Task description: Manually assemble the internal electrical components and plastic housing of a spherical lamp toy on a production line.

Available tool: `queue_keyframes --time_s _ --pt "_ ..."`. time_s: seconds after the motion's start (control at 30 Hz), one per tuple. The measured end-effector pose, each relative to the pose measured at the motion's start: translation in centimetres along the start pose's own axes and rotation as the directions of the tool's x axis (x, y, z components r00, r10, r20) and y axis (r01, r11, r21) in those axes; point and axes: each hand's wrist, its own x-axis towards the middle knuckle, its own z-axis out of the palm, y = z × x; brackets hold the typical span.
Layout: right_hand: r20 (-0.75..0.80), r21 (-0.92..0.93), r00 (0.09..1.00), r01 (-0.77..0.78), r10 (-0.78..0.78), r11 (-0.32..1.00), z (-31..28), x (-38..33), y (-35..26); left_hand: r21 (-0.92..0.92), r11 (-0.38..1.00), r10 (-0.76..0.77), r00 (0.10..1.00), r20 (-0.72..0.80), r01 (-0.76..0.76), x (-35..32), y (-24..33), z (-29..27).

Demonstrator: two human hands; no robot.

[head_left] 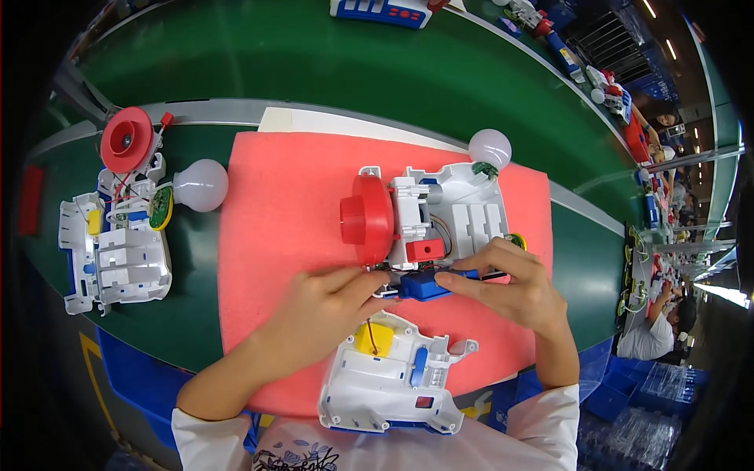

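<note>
- Our left hand (318, 310) and right hand (514, 286) meet on the blue part (424, 286), which lies at the near edge of the open white housing (463, 206) on the pink mat (275, 235).
- The part's long axis runs left to right between our fingertips.
- Left fingers pinch its left end; right fingers grip its right end. Both hands are equally close.
- A second white shell (393, 385) lies just nearer us.

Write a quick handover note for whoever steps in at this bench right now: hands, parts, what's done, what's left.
Left hand and right hand: both pinch the blue part at the near edge of the open white housing on the pink foam mat.
Done: red disc and bulb sit on that housing.
Left: blue part looks not yet seated; white cover half lies loose near the body.
</note>
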Motion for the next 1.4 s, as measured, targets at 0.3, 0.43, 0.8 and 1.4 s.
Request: queue_keyframes --time_s 0.3,0.43,0.8,1.4 --pt "-0.076 0.035 0.997 -0.008 0.011 0.999 0.3 -0.4 0.1 -0.004 1.000 0.001 1.000 -0.018 -0.002 -0.2 -0.1 0.2" --pt "-0.088 0.069 0.996 -0.023 0.029 0.997 0.8 -0.4 0.0 0.020 0.999 0.026 1.000 0.002 -0.026 -0.4 -0.3 0.3" --pt "-0.167 -0.241 0.981 0.054 -0.096 0.969 1.9 -0.7 -1.3 0.036 0.999 0.028 0.999 0.036 -0.029 -0.8 -0.6 0.3" --pt "-0.231 -0.272 0.969 -0.156 0.092 0.950 2.3 -6.1 -2.4 -0.273 0.906 -0.298 0.946 0.130 0.323 -2.5 1.0 -3.1"
